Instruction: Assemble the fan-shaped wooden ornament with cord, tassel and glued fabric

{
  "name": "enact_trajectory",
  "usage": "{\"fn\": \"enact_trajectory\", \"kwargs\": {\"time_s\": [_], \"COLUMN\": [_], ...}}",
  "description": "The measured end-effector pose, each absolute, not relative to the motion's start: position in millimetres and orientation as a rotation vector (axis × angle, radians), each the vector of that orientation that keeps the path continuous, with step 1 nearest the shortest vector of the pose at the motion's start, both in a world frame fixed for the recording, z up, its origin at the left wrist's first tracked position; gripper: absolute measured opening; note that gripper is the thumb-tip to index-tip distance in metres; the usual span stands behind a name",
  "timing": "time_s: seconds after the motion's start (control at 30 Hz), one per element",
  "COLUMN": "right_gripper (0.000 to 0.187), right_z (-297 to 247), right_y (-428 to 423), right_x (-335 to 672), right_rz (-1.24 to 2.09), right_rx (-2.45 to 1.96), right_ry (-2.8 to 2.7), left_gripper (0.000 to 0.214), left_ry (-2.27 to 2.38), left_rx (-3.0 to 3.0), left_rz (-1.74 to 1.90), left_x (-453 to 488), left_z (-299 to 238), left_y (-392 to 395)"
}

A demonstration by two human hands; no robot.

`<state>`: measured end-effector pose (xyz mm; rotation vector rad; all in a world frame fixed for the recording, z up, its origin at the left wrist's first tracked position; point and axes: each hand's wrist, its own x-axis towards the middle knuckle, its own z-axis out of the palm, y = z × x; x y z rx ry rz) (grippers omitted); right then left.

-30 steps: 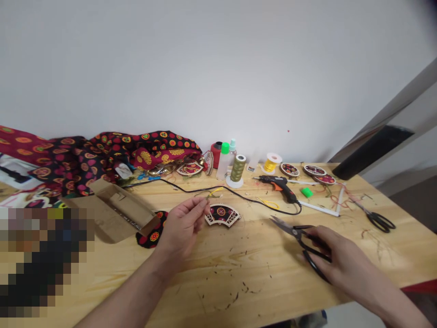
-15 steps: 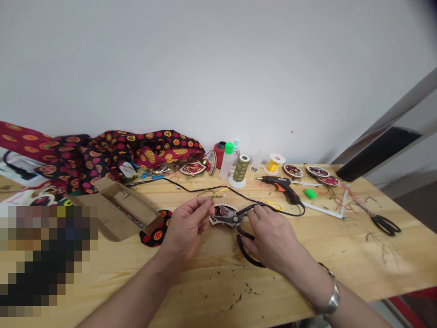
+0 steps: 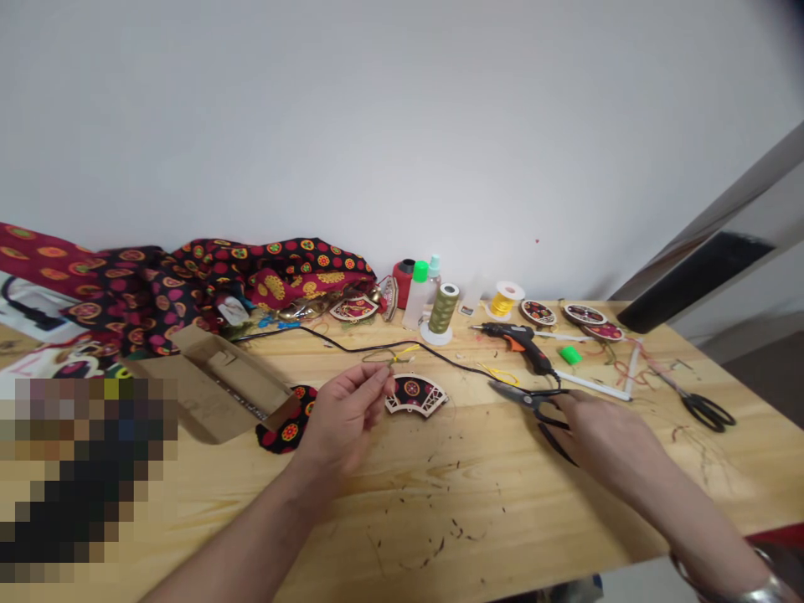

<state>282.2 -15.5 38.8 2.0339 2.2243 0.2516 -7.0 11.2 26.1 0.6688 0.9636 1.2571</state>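
My left hand [image 3: 352,410] is closed in a pinch on a thin olive thread [image 3: 390,358] whose loop shows above the fingertips. Just right of those fingers lies a fan-shaped ornament [image 3: 414,396] with a pale cut-out frame and dark patterned fabric in its middle. Over at the right, my right hand [image 3: 603,427] grips black-handled scissors [image 3: 533,404] by the handles, low above the table. Their blades point left, near the black cord. A dark patterned fabric piece [image 3: 292,423] sits partly behind my left wrist.
An open cardboard box [image 3: 219,385] stands at the left. Behind are patterned cloth [image 3: 276,260], an olive thread spool [image 3: 444,310], a green-capped bottle [image 3: 416,297] and a yellow spool [image 3: 504,300]. A glue gun [image 3: 518,342] and second scissors [image 3: 707,410] lie to the right.
My right hand has moved right with the scissors, away from the fan-shaped ornament, which now shows uncovered. The left hand stays put with its pinch.
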Motion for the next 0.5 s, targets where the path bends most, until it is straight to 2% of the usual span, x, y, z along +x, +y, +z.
{"fn": "enact_trajectory", "kwargs": {"time_s": [0.17, 0.23, 0.3, 0.37, 0.43, 0.5], "right_gripper": [0.012, 0.014, 0.022, 0.02, 0.02, 0.034], "right_z": [44.9, 54.8, 64.4, 68.3, 64.0, 52.8], "right_y": [-8.9, -4.0, 1.2, 6.8, 13.2, 19.5], "right_x": [300.3, 282.2, 250.9, 212.9, 176.4, 148.3], "right_rz": [0.129, 0.123, -0.046, -0.601, -1.372, -2.041], "right_rx": [1.883, 1.837, 1.887, 1.926, 1.761, 1.475], "right_ry": [2.277, 2.397, 2.565, 2.749, 2.776, 2.608], "left_gripper": [0.021, 0.02, 0.02, 0.019, 0.018, 0.018], "left_ry": [0.969, 0.977, 0.983, 0.99, 0.99, 0.984], "left_rx": [0.66, 0.66, 0.659, 0.658, 0.666, 0.68], "left_rz": [1.244, 1.242, 1.235, 1.239, 1.249, 1.252], "left_x": [-6.4, -5.7, -5.1, -5.1, -5.5, -6.5], "left_z": [23.7, 22.9, 22.6, 23.2, 24.6, 25.8], "left_y": [10.1, 9.8, 9.8, 9.7, 9.5, 9.3]}}
